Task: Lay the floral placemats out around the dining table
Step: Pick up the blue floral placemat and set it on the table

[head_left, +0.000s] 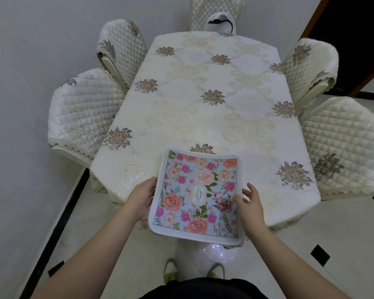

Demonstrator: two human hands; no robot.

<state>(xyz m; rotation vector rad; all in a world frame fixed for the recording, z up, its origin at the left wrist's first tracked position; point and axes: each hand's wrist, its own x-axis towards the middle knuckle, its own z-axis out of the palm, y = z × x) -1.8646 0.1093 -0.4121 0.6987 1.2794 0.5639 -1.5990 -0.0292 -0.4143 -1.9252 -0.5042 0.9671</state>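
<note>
At the far left stand two cream quilted chair covers [84, 111], tucked against the long side of the dining table under its cream embroidered tablecloth [203, 93]. Nearer the camera, the left hand [144, 196] grips the left edge of the floral placemats [198, 197], thumb on top and fingers hidden beneath. What it holds looks like a stack of soft pale-blue rectangular mats with pink and peach flowers and a white fabric border; extra layers show at the near right corner, though how many I cannot tell.

The stack sits between the two hands, partly over the near end of the table and partly past its edge, above the floor. Its long axis runs away from the person, along the table's length, tipped slightly to the right at the far end, which curls upward.

The right hand [249, 203] is spread open at the right edge, thumb resting on the printed face and fingers loose, not clamped. Both hands are about equally near, so the left carries and the right seems free to peel off the top mat. No mat lies on the table yet.
</note>
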